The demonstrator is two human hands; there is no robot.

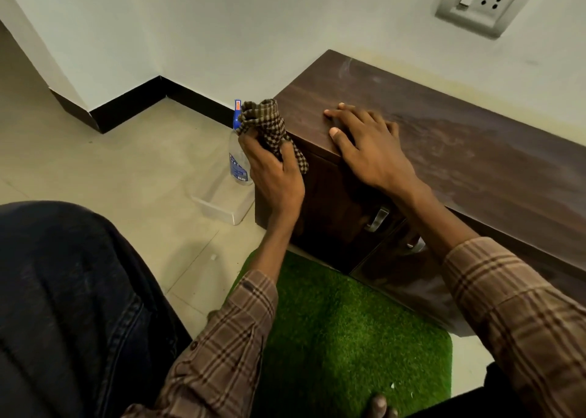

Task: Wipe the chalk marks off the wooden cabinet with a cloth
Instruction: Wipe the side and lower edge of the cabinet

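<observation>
1. While the left hand (276,176) grips a bunched checked cloth (269,129) at the cabinet's (444,151) left end, fingers curled tight round the fabric, the wad stands off the top's corner at about nine o'clock from the right hand.
2. Flat on the top near the front edge, the right hand (367,144) lies with fingers straight and spread, holding nothing; it looks to be bracing the person.
3. Pale, dusty smears (437,138) spread across the dark top from three o'clock of the right hand, with a fainter streak toward the back corner at twelve o'clock. They are probably the chalk left to clear.
4. Judging by this, the wiping step is in hand, with the cloth at the cabinet's end rather than on the smears. The next move likely calls for bringing the cloth over the top and rubbing the smeared patch, which means shifting the right hand out of the way.
5. Behind the cloth, at nine o'clock, a clear spray bottle (238,160) with a blue head stands on the floor (111,170); its liquid level cannot be told.
6. Below the hands, at six o'clock, a green mat (348,338) lies against the cabinet's doors, whose metal handles (377,219) show beside the right forearm.
</observation>
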